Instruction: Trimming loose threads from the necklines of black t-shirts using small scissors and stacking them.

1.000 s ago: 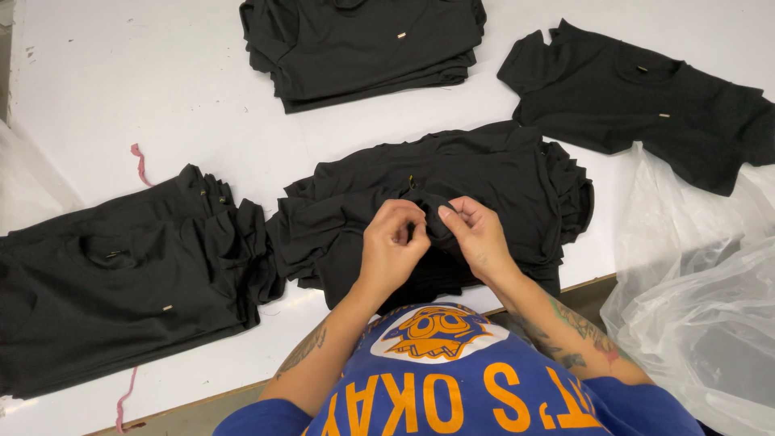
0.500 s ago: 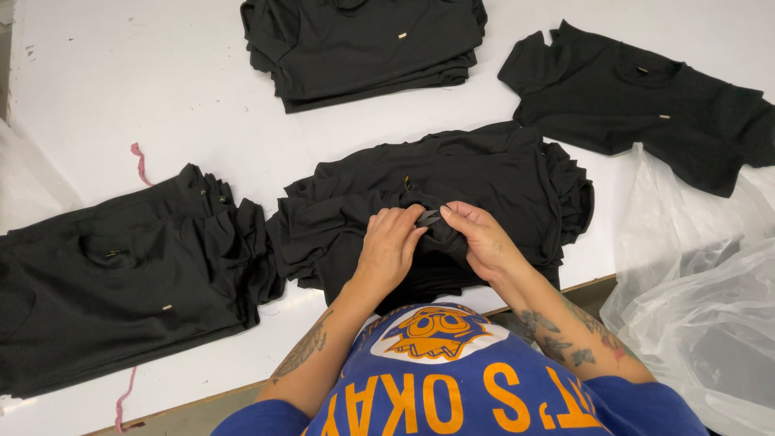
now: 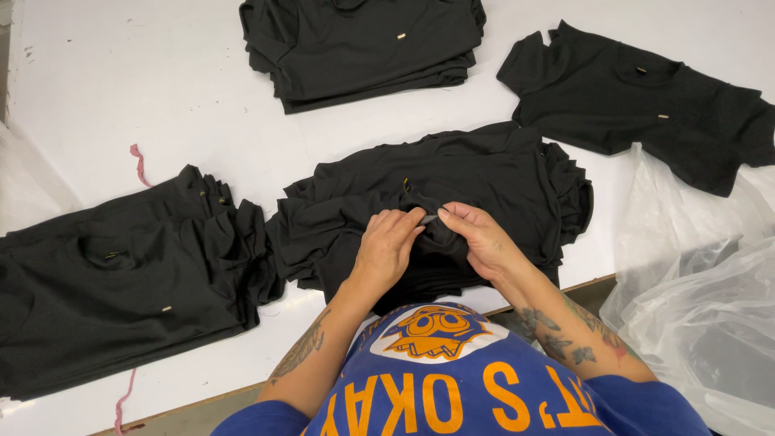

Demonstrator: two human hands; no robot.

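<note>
Black shirts (image 3: 484,173) lie heaped at the worktop's (image 3: 161,89) near edge; left hand (image 3: 386,246) and right hand (image 3: 476,238) pinch the top one's bunched fabric, apparently working a small tag.

Both hands have drawn closer together; the left hand (image 3: 386,250) and right hand (image 3: 482,239) now pinch the black cloth (image 3: 440,234) between their fingers.

Black garment pile (image 3: 484,173): several dark knit pieces stacked loosely, edges rumpled and uneven, lying flat on the white table (image 3: 161,81) at the middle of its near edge; top piece's neckline bunched into a small fold.
</note>
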